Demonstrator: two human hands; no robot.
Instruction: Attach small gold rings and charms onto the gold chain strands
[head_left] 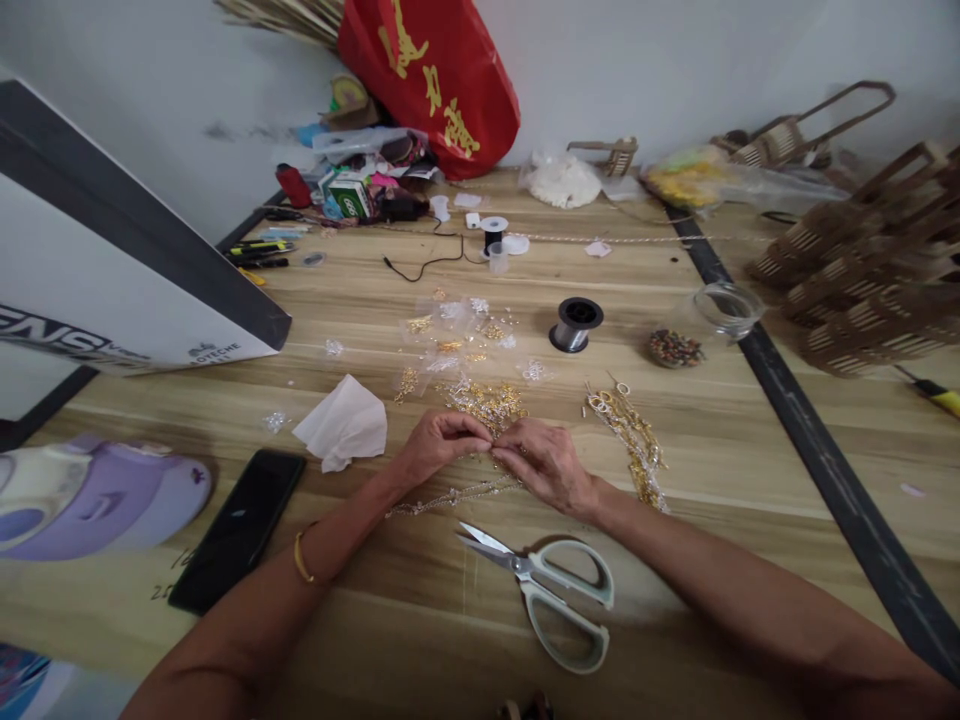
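My left hand (444,443) and my right hand (546,462) meet fingertip to fingertip, both pinched closed. Whatever lies between the fingertips is too small to make out. Just beyond them spreads a heap of gold and silver beads (487,400). A silver beaded chain (453,496) lies on the table below the hands, its right end reaching under my right hand. Nearer to me rest scissors (520,565) with pale handles, blades pointing up and left. Right of my right hand lies a bundle of gold and silver chains (637,445).
Small bags of beads (450,330) lie behind the heap. A wire spool (576,324) and a clear jar (724,310) stand at right. At left are a white tissue (343,424), a phone (238,530), a purple bottle (127,500) and a large box (112,250). Woven baskets (862,260) crowd the right.
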